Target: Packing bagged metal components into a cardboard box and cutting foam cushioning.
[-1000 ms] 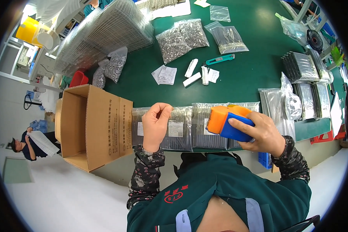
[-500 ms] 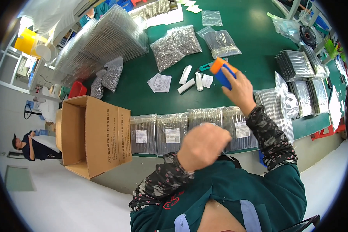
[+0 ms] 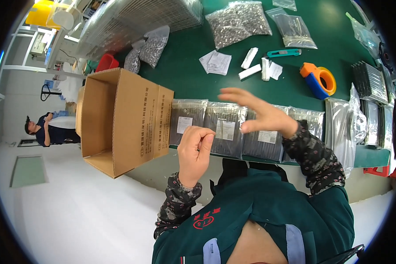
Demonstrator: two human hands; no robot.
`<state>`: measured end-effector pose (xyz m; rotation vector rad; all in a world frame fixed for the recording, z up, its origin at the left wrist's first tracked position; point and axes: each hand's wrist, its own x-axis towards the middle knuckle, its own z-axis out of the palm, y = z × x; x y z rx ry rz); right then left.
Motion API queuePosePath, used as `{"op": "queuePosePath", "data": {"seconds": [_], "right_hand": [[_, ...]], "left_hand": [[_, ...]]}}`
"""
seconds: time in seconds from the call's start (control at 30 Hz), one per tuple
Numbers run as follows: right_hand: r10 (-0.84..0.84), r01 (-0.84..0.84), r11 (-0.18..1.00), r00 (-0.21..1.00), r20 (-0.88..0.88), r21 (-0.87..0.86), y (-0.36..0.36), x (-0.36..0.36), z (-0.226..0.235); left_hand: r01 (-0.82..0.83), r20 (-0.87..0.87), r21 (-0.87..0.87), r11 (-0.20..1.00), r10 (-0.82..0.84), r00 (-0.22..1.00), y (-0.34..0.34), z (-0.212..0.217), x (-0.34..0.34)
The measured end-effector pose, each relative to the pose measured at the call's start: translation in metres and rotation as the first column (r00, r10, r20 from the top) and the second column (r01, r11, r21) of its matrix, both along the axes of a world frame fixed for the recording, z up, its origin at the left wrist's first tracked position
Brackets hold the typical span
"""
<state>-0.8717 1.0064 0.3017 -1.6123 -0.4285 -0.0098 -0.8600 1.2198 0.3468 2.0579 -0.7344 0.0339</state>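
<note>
Packet row (image 3: 226,130) lies along near bench (image 3: 193,79) edge, under both hands. Left hand (image 3: 194,152) loosely fisted, holds nothing visible. Right hand (image 3: 262,115) spread flat, empty, hovering above packets. Tape dispenser (image 3: 317,79) at 2 o'clock, set down. Carton (image 3: 121,121) at 9 o'clock open; packets not yet boxed.

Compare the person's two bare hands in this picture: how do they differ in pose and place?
The left hand is curled into a loose fist, held near the body; the right hand is spread open with fingers straight, above the row of flat packets. The left hand is nearer the open brown cardboard box; the right is nearer the orange-and-blue tape dispenser. Neither holds anything.
</note>
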Motion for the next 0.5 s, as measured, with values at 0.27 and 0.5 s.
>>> {"op": "queuePosePath", "data": {"seconds": [0.27,0.5], "right_hand": [[0.123,-0.126,0.992,0.933,-0.339,0.012,0.059,0.013,-0.016],[-0.185,0.223,0.975,0.766,-0.616,-0.016,0.119,0.015,-0.029]], "left_hand": [[-0.109,-0.205,0.015,0.994,0.110,0.973,0.060,-0.016,0.011],[-0.210,-0.144,0.168,0.963,0.234,0.962,0.089,-0.055,0.049]]}}
